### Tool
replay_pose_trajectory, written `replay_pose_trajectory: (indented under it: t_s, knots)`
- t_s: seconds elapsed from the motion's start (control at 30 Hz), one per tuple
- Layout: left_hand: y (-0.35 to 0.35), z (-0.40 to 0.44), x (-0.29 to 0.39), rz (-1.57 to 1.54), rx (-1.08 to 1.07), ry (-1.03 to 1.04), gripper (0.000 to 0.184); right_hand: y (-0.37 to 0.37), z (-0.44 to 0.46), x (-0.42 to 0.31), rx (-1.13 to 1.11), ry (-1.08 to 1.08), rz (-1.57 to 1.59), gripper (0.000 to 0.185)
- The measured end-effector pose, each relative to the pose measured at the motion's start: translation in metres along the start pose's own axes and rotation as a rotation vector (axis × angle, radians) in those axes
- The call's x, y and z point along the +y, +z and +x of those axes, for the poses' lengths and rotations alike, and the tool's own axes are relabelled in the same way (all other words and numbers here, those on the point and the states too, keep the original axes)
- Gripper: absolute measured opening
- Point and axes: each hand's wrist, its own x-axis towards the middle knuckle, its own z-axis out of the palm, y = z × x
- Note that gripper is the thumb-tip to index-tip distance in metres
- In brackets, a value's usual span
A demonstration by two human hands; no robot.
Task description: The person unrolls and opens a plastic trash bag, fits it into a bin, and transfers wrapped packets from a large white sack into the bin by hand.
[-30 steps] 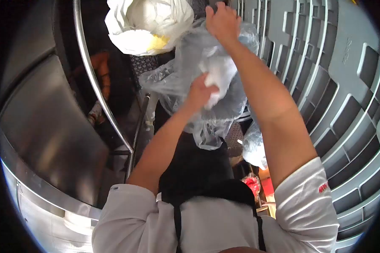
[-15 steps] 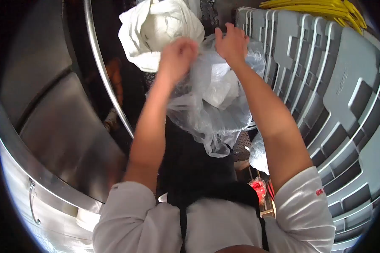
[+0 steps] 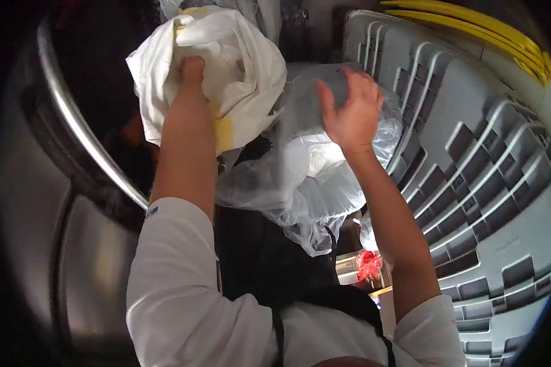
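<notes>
My left hand (image 3: 193, 70) reaches down into the open mouth of a white woven sack (image 3: 251, 92) with yellow patches. Its fingers point away from me and are mostly hidden, and whitish contents (image 3: 217, 73) lie around it. To the right, my right hand (image 3: 355, 113) hovers at or just above a clear plastic bag (image 3: 257, 183), with thumb and fingers spread. I cannot tell whether it touches the plastic. The bag lines a round container, and a crumpled white piece (image 3: 324, 160) shows inside it.
Grey plastic crates (image 3: 471, 177) with ribbed sides stand in a row along the right. Yellow flat pieces (image 3: 471, 24) lie behind them. A curved metal rail (image 3: 73, 116) and dark steel surface (image 3: 98, 269) bound the left. A red bundle (image 3: 368, 266) sits low on the right.
My left hand has moved left, from between the sack and the plastic bag into the sack. The right hand stays over the plastic bag with fingers spread. The camera view has shifted.
</notes>
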Motion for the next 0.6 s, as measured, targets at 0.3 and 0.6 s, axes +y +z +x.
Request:
replay_pose_trajectory:
  t_s: [0.3,0.6]
  knots:
    - [0.025,0.023,-0.006,-0.714,0.139,-0.348,0.029,0.003,0.003,0.002,-0.020,0.006,-0.011,0.046]
    - [0.025,0.011,-0.011,-1.777,0.044,-0.547,0.042,0.003,0.003,0.004,-0.019,-0.061,-0.009,0.045]
